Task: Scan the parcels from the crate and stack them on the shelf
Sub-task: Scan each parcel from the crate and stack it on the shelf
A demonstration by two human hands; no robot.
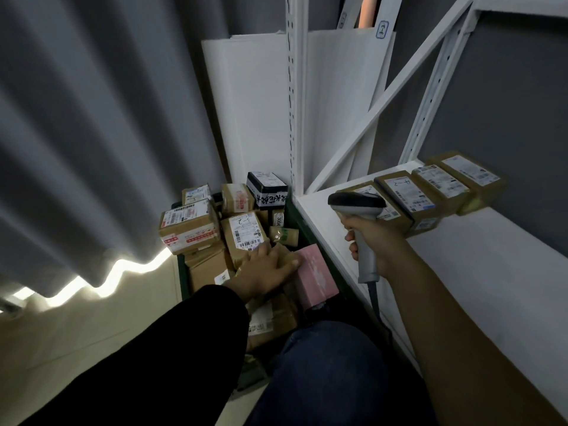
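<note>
- Head view: the left hand [267, 269] lies with fingers spread on a brown parcel [284, 253] in the crate [182, 272], just left of the pink box [316, 278].
- The right hand [372, 241] is clamped round the scanner [358, 204] handle, over the shelf [461, 272] edge.
- Best to grip one parcel, turn its label up under the scanner, then shelve it.

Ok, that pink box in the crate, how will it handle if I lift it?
The pink box has straight edges, so probably stiff. Its smooth face may be slippery. It lies tilted, wedged between parcels and the crate wall, so neighbours could shift as it comes out.
</note>
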